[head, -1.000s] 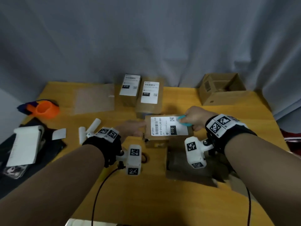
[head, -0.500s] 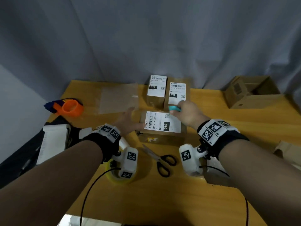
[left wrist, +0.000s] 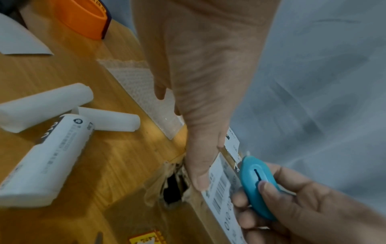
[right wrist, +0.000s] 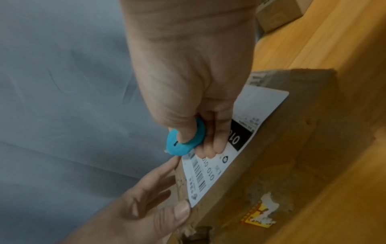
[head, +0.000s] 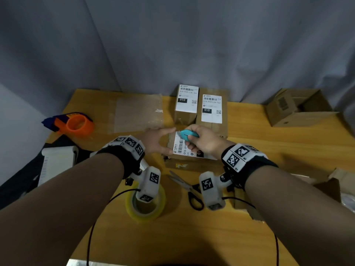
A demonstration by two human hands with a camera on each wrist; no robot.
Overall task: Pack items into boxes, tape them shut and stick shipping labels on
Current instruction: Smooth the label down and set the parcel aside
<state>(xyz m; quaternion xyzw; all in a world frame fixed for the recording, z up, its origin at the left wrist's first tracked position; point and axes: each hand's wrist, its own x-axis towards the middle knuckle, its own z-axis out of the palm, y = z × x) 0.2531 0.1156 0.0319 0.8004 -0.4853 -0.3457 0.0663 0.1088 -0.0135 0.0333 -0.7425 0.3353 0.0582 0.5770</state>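
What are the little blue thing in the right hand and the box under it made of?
The blue cutter looks like smooth matte moulded plastic, with an even colour, a rounded shell and a slider slot. The box looks like brown corrugated cardboard, dull and fibrous, with a torn, frayed corner near the left hand. Its shipping label looks like smooth white printed paper.
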